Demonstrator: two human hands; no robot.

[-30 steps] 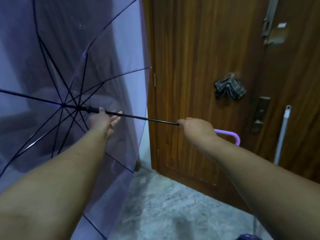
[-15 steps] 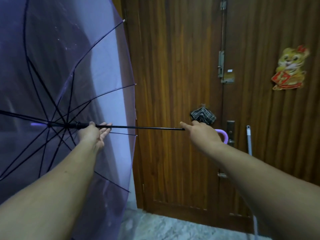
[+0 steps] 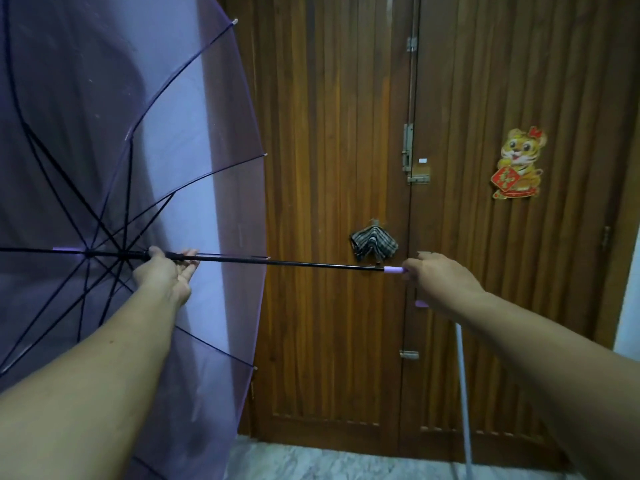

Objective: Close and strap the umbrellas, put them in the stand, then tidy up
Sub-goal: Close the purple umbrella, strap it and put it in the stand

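Right hand (image 3: 440,278) slid back along purple umbrella's (image 3: 138,133) lilac handle (image 3: 394,270).

Arms: I see two forearms, both bare from the lower frame edge to the wrist; no sleeve reaches into view.
Left hand (image 3: 166,277): bare, no glove; I see no ring, but the fingers are partly hidden.
Right hand (image 3: 440,277): bare, no glove; back of hand toward my camera.
Wrists: I see no watch, band or strap on either.
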